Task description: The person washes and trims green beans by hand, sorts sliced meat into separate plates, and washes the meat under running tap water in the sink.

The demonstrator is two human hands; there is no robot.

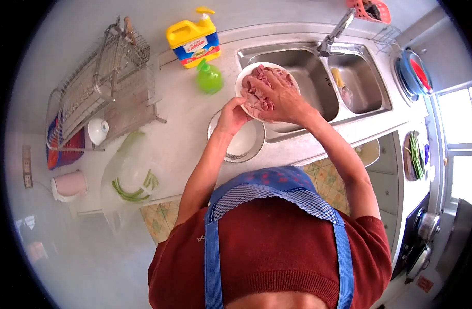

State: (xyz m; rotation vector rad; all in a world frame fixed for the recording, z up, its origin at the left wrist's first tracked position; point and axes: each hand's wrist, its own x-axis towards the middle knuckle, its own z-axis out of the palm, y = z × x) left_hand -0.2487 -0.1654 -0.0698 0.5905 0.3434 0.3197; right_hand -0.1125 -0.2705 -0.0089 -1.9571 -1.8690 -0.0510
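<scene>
A white bowl (239,85) full of raw meat pieces (256,98) is over the left edge of the sink. My left hand (233,116) is closed on the near-left side of its rim. Across the meat lies my right hand (285,100), its fingers stretched out and touching the pieces; the palm hides part of the meat. Below, on the counter, stands a second white bowl (247,140) with a patterned rim, partly covered by my left hand and the meat bowl.
A steel double sink (321,110) with a tap (326,47) is at the right. Behind my left hand stand a green pump bottle (209,78) and a yellow detergent jug (194,44). A wire dish rack (104,77) and a bag with green vegetables (138,190) occupy the left.
</scene>
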